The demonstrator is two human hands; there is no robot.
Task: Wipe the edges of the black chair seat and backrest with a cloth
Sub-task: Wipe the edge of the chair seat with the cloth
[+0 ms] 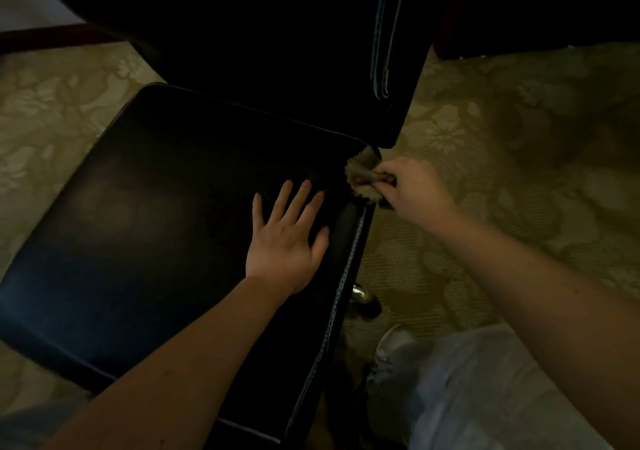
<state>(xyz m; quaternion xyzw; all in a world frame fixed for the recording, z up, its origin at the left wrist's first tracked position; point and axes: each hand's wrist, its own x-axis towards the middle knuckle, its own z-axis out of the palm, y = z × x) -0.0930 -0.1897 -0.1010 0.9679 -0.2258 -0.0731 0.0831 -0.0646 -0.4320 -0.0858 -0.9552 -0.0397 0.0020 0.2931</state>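
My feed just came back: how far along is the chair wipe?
Done: nothing shows which edges are already wiped; the dim picture gives no streaks. In hand: the right hand pinches the cloth against the right edge of the seat at its rear corner, just below the backrest, while the left hand lies flat on the seat. Left: judging by that, probably the backrest edges, and perhaps other seat edges.

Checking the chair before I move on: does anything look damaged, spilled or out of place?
Nothing stands out. The seat and backrest look intact, though the light is dim; the right hand holds the cloth at the seat's back corner.
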